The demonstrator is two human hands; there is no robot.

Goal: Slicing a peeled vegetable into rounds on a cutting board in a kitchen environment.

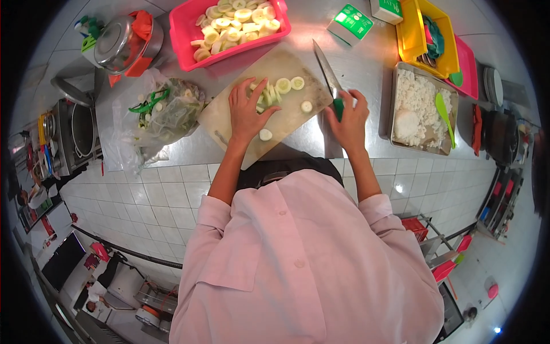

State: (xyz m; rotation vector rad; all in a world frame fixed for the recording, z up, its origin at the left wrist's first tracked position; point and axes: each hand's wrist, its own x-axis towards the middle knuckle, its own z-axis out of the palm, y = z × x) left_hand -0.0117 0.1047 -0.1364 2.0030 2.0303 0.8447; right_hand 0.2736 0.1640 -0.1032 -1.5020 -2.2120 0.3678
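Observation:
On a worn cutting board [232,109] lie round cucumber slices [283,85], some flat and some leaning together in a row. My left hand [249,109] spreads over the left part of that row, fingertips at the slices; what is under the palm is hidden. A kitchen knife [327,69] with a green handle rests on the steel table to the right of the board, its blade pointing away from me. My right hand [350,120] is at the handle, thumb and fingers around it; how firmly they close on it is unclear. Two end pieces [265,135] lie apart on the board.
A pink tub [184,47] of cut slices stands beyond the board. Left are a clear plastic bag [172,116] of vegetable scraps and a lidded metal pot [114,45]. Right are a metal tray [392,103] of rice, a yellow bin [406,38] and a green-white carton [352,23].

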